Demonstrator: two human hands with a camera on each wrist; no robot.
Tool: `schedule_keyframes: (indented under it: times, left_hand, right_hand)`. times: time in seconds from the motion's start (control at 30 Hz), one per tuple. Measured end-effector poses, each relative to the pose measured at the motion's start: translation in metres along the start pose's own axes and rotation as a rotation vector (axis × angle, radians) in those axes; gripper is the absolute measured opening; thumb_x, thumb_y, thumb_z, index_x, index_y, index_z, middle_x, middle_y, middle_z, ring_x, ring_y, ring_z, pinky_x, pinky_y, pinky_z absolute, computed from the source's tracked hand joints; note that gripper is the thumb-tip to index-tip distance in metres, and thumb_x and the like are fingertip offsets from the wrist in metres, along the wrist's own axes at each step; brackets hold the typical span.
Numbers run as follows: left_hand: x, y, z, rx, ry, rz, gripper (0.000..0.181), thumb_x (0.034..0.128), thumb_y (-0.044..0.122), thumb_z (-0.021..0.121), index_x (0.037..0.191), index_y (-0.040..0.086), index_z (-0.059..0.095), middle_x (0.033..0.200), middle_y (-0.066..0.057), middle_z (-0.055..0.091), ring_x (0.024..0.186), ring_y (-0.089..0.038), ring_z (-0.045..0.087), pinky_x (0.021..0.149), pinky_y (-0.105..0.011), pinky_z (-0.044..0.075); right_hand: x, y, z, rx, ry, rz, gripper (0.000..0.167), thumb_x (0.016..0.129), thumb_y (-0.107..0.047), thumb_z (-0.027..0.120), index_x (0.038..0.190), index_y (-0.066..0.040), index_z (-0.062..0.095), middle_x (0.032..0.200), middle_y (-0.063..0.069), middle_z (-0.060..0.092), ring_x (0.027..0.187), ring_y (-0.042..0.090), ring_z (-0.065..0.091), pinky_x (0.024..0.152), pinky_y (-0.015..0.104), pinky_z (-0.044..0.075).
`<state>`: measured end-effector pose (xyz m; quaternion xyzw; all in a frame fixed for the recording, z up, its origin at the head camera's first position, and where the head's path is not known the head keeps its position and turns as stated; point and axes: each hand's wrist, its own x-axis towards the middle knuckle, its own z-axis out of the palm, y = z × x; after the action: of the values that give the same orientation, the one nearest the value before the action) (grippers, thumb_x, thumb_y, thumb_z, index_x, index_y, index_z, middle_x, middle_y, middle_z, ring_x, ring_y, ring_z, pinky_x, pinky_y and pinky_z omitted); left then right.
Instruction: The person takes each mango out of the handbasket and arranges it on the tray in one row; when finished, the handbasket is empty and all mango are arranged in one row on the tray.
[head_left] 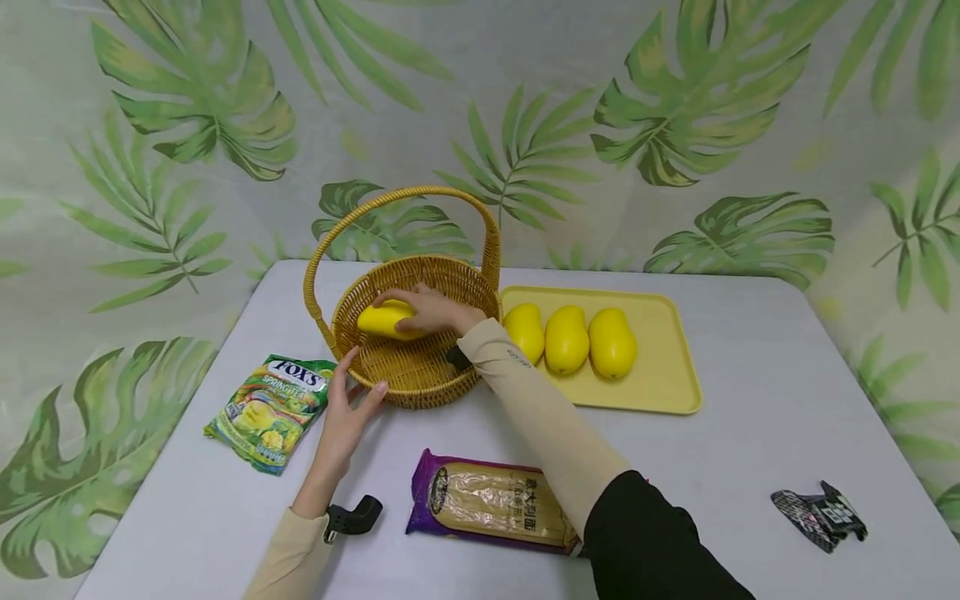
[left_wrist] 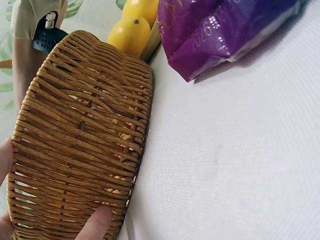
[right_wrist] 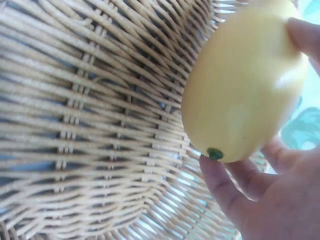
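Observation:
My right hand [head_left: 431, 310] holds a yellow mango [head_left: 384, 321] inside the wicker basket [head_left: 420, 392]. In the right wrist view, the mango [right_wrist: 240, 95] has a green stem spot, with fingers on its near end and side; woven wicker lies beside it. My left hand [head_left: 347, 421] touches the basket's front left side with spread fingers. One fingertip [left_wrist: 99, 220] rests against the outer weave in the left wrist view. Right of the basket, three more mangoes [head_left: 567, 340] lie in a row on a yellow tray [head_left: 660, 367].
A green candy bag [head_left: 273, 408] lies left of the basket. In front is a purple-edged pasta pack [head_left: 487, 504], partly covered by the right arm. A small black-and-white packet [head_left: 821, 515] lies at the right. The basket's tall handle [head_left: 408, 193] arches above it.

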<state>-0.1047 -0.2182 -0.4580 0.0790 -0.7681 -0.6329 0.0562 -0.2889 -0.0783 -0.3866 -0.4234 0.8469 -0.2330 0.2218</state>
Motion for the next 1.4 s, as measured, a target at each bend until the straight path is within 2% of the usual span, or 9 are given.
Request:
schedule_keyframes:
  times: [0.07,0.23,0.33,0.43,0.67,0.8,1.0,1.23,1.4]
  left_hand:
    - [0.001,0.0,0.0,0.0,0.0,0.004,0.07,0.0969,0.029,0.058,0.153,0.023,0.016,0.157,-0.011,0.003,0.134,-0.046,0.022,0.1,-0.056,0.037]
    - [0.002,0.0,-0.001,0.005,0.0,0.012,0.07,0.0969,0.028,0.058,0.154,0.021,0.016,0.157,-0.011,0.004,0.134,-0.046,0.023,0.099,-0.055,0.038]
    - [0.002,0.0,-0.001,0.003,0.002,0.016,0.07,0.0968,0.028,0.058,0.153,0.022,0.017,0.157,-0.012,0.004,0.133,-0.047,0.023,0.099,-0.055,0.038]
    - [0.002,0.0,-0.001,0.0,0.002,0.022,0.071,0.0967,0.026,0.058,0.154,0.021,0.017,0.157,-0.012,0.004,0.133,-0.047,0.024,0.099,-0.056,0.038]
    - [0.003,0.001,-0.001,0.0,0.002,0.028,0.071,0.0965,0.026,0.059,0.153,0.018,0.017,0.157,-0.012,0.004,0.132,-0.048,0.023,0.099,-0.057,0.036]
    - [0.003,0.002,-0.001,0.003,-0.001,0.024,0.071,0.0969,0.026,0.058,0.154,0.019,0.016,0.157,-0.013,0.003,0.132,-0.049,0.023,0.099,-0.057,0.036]
    - [0.004,0.003,-0.001,0.002,-0.007,0.019,0.071,0.0972,0.025,0.058,0.154,0.019,0.015,0.157,-0.012,0.002,0.133,-0.048,0.023,0.099,-0.057,0.036]
    - [0.002,0.003,0.001,-0.01,-0.012,0.014,0.071,0.0976,0.024,0.057,0.154,0.021,0.014,0.157,-0.012,0.001,0.133,-0.048,0.022,0.099,-0.056,0.037]
    - [0.001,0.001,0.001,0.001,-0.002,0.013,0.071,0.0971,0.024,0.058,0.154,0.02,0.016,0.157,-0.014,0.003,0.133,-0.048,0.023,0.098,-0.056,0.038]
  right_hand:
    - [-0.003,0.003,-0.005,0.036,-0.013,-0.058,0.047,0.101,-0.021,0.049,0.146,-0.022,0.036,0.149,0.008,0.035,0.13,0.031,0.031,0.105,0.048,0.029]
    - [-0.011,0.013,-0.013,0.19,-0.036,-0.222,0.042,0.105,-0.018,0.037,0.146,-0.008,0.034,0.152,0.012,0.029,0.137,0.026,0.027,0.11,0.038,0.023]
    - [-0.019,0.015,-0.017,0.3,-0.037,-0.261,0.042,0.106,-0.018,0.032,0.146,-0.006,0.034,0.152,0.013,0.028,0.136,0.023,0.027,0.108,0.034,0.026]
    - [-0.026,0.014,-0.02,0.395,-0.024,-0.273,0.043,0.106,-0.02,0.029,0.146,-0.007,0.034,0.151,0.011,0.028,0.129,0.021,0.034,0.102,0.033,0.031]
    - [-0.048,0.009,-0.025,0.641,0.016,-0.204,0.044,0.106,-0.029,0.03,0.148,-0.018,0.034,0.139,0.008,0.038,0.1,0.026,0.051,0.078,0.038,0.049]
    - [-0.06,0.012,-0.028,0.721,0.017,-0.195,0.046,0.104,-0.028,0.037,0.149,-0.021,0.031,0.137,0.008,0.038,0.102,0.027,0.052,0.081,0.04,0.05]
    - [-0.082,0.025,-0.03,0.739,0.026,-0.215,0.052,0.101,-0.023,0.047,0.15,-0.025,0.028,0.147,0.002,0.026,0.109,0.028,0.05,0.088,0.039,0.048]
    - [-0.117,0.044,-0.037,0.794,0.027,-0.122,0.051,0.102,-0.027,0.041,0.151,-0.026,0.027,0.15,0.001,0.02,0.109,0.028,0.046,0.085,0.038,0.047]
    - [-0.145,0.06,-0.042,0.883,0.055,-0.062,0.05,0.102,-0.029,0.039,0.15,-0.024,0.028,0.151,0.003,0.021,0.11,0.03,0.046,0.086,0.039,0.048]
